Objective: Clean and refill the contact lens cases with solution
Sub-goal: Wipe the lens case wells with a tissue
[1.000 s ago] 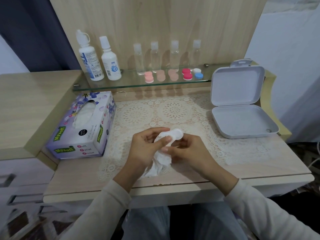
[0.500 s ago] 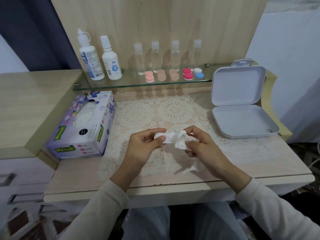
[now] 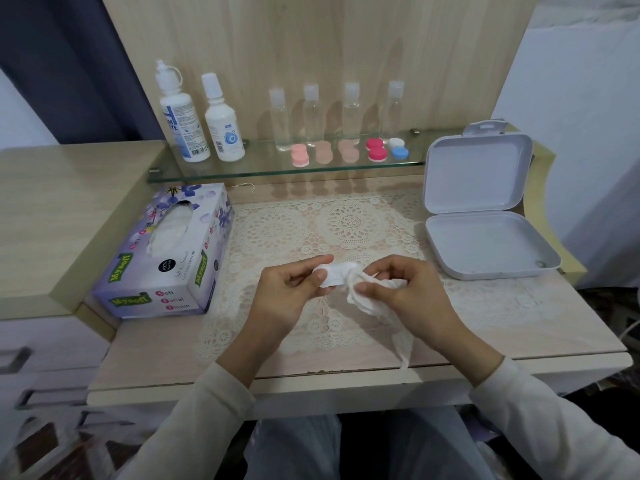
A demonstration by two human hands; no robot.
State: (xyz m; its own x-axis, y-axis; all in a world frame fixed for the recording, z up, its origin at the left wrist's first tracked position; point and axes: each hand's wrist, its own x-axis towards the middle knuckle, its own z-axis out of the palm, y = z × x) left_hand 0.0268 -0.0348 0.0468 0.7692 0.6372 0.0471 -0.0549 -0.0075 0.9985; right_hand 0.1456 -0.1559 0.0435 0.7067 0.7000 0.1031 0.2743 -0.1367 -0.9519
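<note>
A white contact lens case (image 3: 335,274) is pinched between the fingers of my left hand (image 3: 289,296), just above the lace mat. My right hand (image 3: 407,289) grips a crumpled white tissue (image 3: 375,303) and presses it against the right end of the case; the tissue's tail hangs down toward the table's front edge. On the glass shelf (image 3: 242,169) stand two white solution bottles (image 3: 185,116) (image 3: 221,121), several small clear bottles (image 3: 313,114), and pink (image 3: 300,156), beige (image 3: 323,152), red (image 3: 376,148) and blue-white (image 3: 399,148) lens cases.
A purple tissue box (image 3: 166,258) lies at the left of the lace mat (image 3: 311,220). An open grey hinged box (image 3: 485,247) sits at the right, lid upright. Drawers with handles are at the lower left.
The tissue has passed from my left hand to my right. My left hand now holds the case alone, and the right wipes its right end with the tissue.
</note>
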